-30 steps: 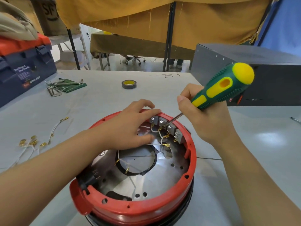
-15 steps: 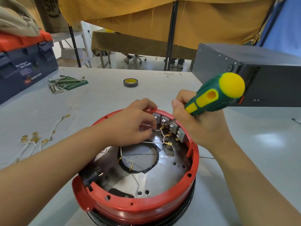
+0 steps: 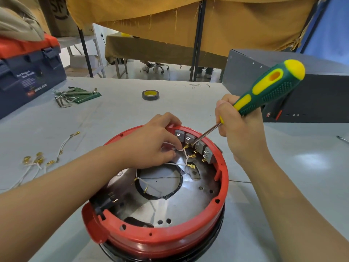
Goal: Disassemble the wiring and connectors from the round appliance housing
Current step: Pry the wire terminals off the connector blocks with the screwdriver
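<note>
Housing: the round red housing (image 3: 170, 241) sits open side up on the grey counter (image 3: 117, 114), near its front edge, metal plate showing inside.
Connectors: a row of grey connector blocks (image 3: 196, 146) is fixed along the far inner wall — brass terminals and white wires (image 3: 186, 157) hang just below them.
Left hand: the left hand (image 3: 151, 142) reaches into the housing, fingers pinching a white wire beside the blocks.
Right hand: the right hand (image 3: 238, 127) is clenched round the green-and-yellow screwdriver (image 3: 268, 89) — its tip touches the blocks near a terminal.
Loose wires: removed wires with brass ends (image 3: 41, 159) lie on the counter, left of the housing.
Behind: a tape roll (image 3: 150, 94), hex keys (image 3: 73, 96), a blue toolbox (image 3: 28, 76).
</note>
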